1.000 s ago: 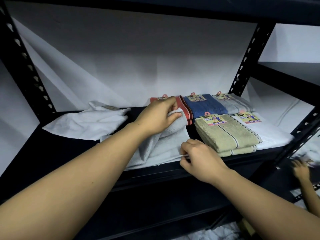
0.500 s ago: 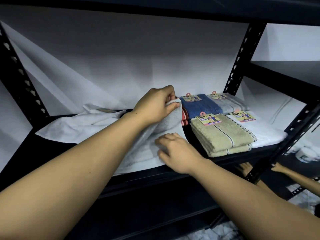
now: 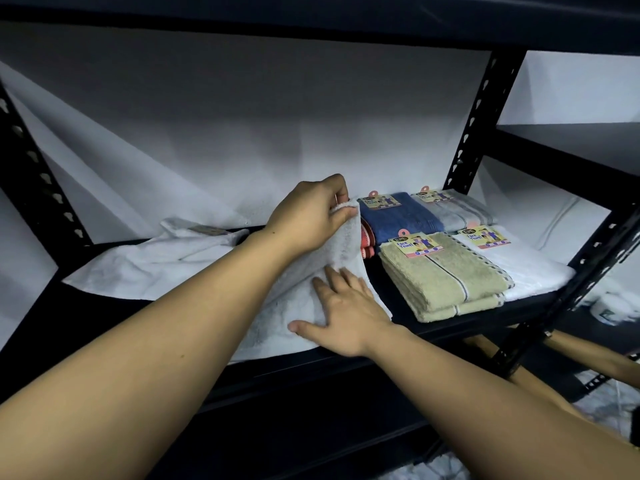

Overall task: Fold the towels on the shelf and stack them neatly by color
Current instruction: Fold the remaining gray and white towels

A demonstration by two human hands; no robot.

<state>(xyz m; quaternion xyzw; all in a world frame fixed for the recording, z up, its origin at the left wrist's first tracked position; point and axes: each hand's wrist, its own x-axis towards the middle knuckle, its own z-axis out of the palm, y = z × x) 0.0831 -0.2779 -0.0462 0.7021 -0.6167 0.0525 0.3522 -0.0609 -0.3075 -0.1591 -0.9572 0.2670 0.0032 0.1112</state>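
crowding the white towel (image 3: 304,306): olive stack (image 3: 446,278) (right), red towel (image 3: 367,239) behind.

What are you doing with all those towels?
A person is folding a white towel on a dark shelf. The left hand pinches its top edge and lifts it, while the right hand presses flat on the lower part. Folded green, blue, grey and white towels sit alongside.
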